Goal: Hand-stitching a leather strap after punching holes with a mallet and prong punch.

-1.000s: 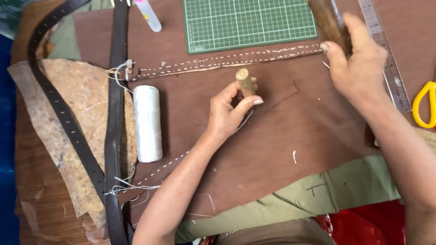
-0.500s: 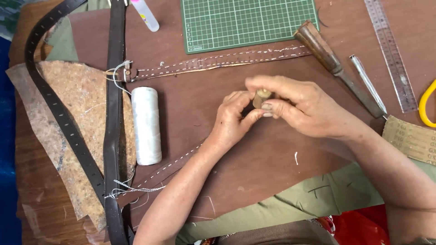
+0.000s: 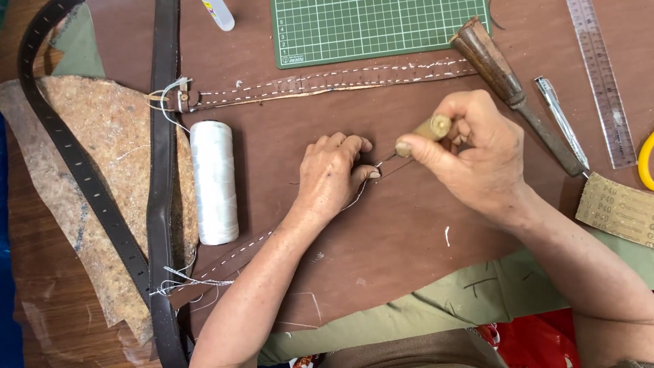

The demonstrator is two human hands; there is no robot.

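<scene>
Brown leather strap (image 3: 286, 238), white-stitched, lies flat on counter under my left hand (image 3: 334, 177), fingers pressing it. Right hand (image 3: 477, 157) grip closed on wooden-handled awl (image 3: 422, 133), tip beside left fingertips (image 3: 373, 174). I judge slip could stab fingertip, or thread snag.

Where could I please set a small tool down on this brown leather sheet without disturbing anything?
Bare leather lies below the right hand, toward the olive cloth, and between the white thread spool and the left hand. The top right is crowded: wooden-handled chisel, clear ruler, green cutting mat.
</scene>
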